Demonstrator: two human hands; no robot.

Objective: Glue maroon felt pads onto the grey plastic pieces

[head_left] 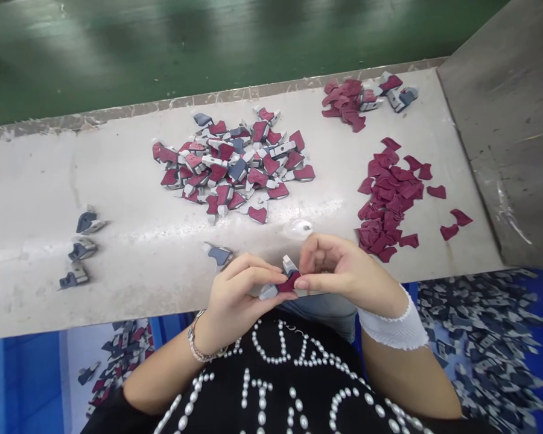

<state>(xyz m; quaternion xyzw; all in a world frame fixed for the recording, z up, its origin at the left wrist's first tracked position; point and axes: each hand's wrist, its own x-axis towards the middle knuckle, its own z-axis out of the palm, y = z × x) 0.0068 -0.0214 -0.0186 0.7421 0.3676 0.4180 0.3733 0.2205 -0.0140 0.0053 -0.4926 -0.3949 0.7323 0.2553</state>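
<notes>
My left hand [242, 286] is closed on a small grey and blue plastic part [268, 292], holding it between thumb and fingers near the table's front edge. A dark red piece [288, 281] lies on the face of that part. My right hand [332, 265] pinches the red piece's right edge, thumb in front and fingers curled behind, partly hidden. Just left of my hands lies a loose blue-grey part [218, 254] with no red on top. Beyond my right fingertips is a small white blob [304, 226] in a wet-looking patch.
A heap of grey parts with red faces [235, 163] covers mid-table. Loose red pieces [391, 193] lie at right, a smaller pile [345, 101] behind. Several blue-grey parts [82, 248] line the left. Bins [31, 380] with parts flank me; a metal panel [502, 138] stands right.
</notes>
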